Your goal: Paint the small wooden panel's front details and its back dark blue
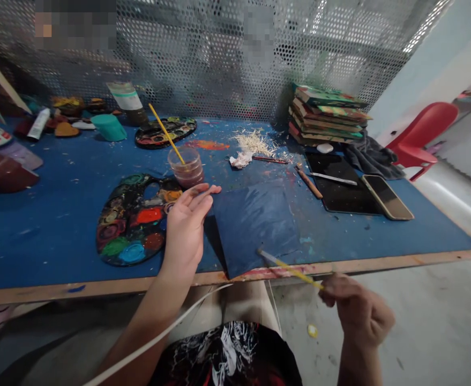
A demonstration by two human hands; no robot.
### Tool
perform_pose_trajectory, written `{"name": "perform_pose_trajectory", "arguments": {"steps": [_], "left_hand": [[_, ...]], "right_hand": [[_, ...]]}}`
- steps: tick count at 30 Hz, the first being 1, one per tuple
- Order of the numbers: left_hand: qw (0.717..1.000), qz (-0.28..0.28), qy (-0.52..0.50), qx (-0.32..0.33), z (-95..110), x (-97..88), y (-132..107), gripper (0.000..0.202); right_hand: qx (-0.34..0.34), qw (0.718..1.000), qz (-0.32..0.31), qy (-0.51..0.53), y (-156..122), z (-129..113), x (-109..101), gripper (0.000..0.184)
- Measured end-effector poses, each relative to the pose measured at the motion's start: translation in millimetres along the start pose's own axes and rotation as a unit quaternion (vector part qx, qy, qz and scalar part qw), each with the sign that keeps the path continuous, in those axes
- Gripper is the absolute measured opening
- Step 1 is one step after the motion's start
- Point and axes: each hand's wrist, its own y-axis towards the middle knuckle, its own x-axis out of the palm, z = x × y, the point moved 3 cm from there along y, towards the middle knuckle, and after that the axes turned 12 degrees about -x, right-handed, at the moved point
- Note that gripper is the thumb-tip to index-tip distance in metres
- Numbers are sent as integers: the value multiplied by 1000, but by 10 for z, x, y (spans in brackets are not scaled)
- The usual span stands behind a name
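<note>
My right hand [359, 308] pinches the yellow handle of a paintbrush [295, 272]. The brush tip rests against the lower part of a square panel [255, 225] painted dark blue with lighter streaks. At the panel's upper left corner, the fingers of my left hand [187, 228] are closed on its edge; the fingertips are partly hidden. That left side looks raised, with a dark shadow beneath. Beside my left hand lies a paint palette [114, 206] with red, green, blue, orange and brown paint. Behind it stands a clear cup [187, 169] of murky water holding another yellow-handled brush [165, 131].
At the back are a second palette [166, 132], a teal cup [110, 127], wood shavings [253, 142] and stacked painted boards [327, 115]. A wooden-handled tool [308, 182], a black tablet [342, 185] and a phone [388, 197] lie right. Bottles [2, 155] stand left. A white cable [158, 335] crosses my left arm.
</note>
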Motion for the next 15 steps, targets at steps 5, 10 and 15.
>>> {"name": "perform_pose_trajectory", "arguments": {"steps": [5,10,15], "left_hand": [[1000,5,-4,-1,-7,-1,-5,24],[1000,12,-11,-1,-25,3,-8,23],[1000,17,-18,-6,-55,7,-3,23]], "right_hand": [[-8,998,62,-27,-111,-39,-26,28],[-12,998,64,-24,-185,-77,-31,29],[-9,999,44,-28,-222,-88,-16,29]]}}
